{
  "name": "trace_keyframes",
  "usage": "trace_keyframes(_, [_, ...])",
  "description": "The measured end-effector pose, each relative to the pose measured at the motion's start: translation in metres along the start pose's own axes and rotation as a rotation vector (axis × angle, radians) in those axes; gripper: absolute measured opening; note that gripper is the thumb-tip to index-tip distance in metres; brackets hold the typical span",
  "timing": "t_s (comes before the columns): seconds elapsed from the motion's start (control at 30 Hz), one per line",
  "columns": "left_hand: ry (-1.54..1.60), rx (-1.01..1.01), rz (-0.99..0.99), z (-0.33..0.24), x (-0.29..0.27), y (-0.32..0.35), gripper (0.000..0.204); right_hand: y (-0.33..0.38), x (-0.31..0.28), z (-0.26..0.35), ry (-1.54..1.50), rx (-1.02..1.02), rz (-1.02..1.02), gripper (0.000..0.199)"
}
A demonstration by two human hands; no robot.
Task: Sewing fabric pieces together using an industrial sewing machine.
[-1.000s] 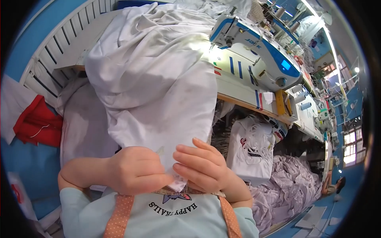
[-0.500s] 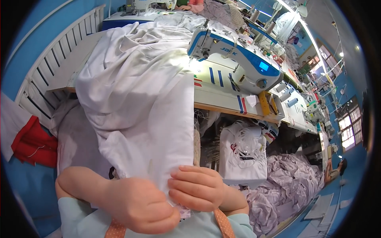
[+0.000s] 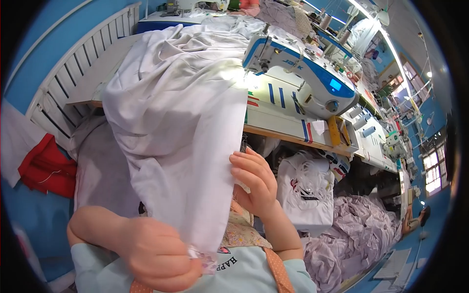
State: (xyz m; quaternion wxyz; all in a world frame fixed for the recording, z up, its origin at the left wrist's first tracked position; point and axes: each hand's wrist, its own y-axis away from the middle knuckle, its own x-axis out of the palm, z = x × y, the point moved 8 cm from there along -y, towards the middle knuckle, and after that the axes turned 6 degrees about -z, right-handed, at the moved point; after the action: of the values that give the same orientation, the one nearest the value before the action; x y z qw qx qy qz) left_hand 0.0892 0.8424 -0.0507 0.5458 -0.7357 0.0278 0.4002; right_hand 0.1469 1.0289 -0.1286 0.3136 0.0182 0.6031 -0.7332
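A large white cloth (image 3: pixel 171 112) hangs from the sewing table down toward my body. My left hand (image 3: pixel 159 254) is closed in a fist around its lower end, where a small patterned pink-and-white piece (image 3: pixel 207 263) shows beside the fingers. At the cloth's right edge is my right hand (image 3: pixel 256 183), its fingers stretched and slightly bent. Its fingertips meet the edge without closing round it. The cloth's far part runs under the head of a white-and-blue sewing machine (image 3: pixel 298 68), lit by a lamp at the needle.
Blue and red strips, small scissors (image 3: pixel 298 103) and a yellow box (image 3: pixel 338 131) lie on the machine table (image 3: pixel 273 124). Below stand a white-covered bin (image 3: pixel 308 205) with thread scraps and a heap of crumpled fabric (image 3: pixel 356 234). A white railing (image 3: pixel 73 73) borders the left.
My right hand has let go of the cloth's lower end and moved up along its right edge, its fingers loosened. My left hand has shifted slightly down and left, still gripping the cloth.
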Motion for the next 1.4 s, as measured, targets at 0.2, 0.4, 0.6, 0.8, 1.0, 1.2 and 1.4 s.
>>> trace_keyframes(0.2, [-0.139, -0.107, -0.114, -0.002, -0.031, 0.026, 0.016, -0.027, 0.012, 0.041, -0.089, -0.210, -0.015, 0.027])
trace_keyframes(0.4, [-0.263, -0.267, -0.171, -0.005, -0.046, 0.045, 0.020, -0.046, 0.033, 0.064, -0.164, -0.338, 0.050, 0.020])
trace_keyframes(0.6, [-0.474, -0.491, -0.379, 0.003, -0.063, 0.071, 0.014, -0.058, 0.057, 0.038, -0.049, -0.195, 0.092, 0.025])
trace_keyframes(0.8, [-0.284, -0.938, -0.615, 0.013, -0.080, 0.116, 0.015, -0.063, 0.094, -0.003, -0.025, -0.121, 0.159, 0.028])
trace_keyframes(1.0, [-0.378, -0.968, -0.655, 0.019, -0.086, 0.135, 0.010, -0.062, 0.120, -0.018, -0.116, -0.114, 0.193, 0.028])
trace_keyframes(1.2, [-0.587, -0.876, -0.480, 0.015, -0.093, 0.135, 0.017, -0.072, 0.132, -0.010, -0.260, -0.156, 0.247, 0.028])
trace_keyframes(1.4, [-0.604, -0.859, -0.509, 0.009, -0.094, 0.137, 0.007, -0.091, 0.135, 0.000, -0.406, -0.196, 0.261, 0.033])
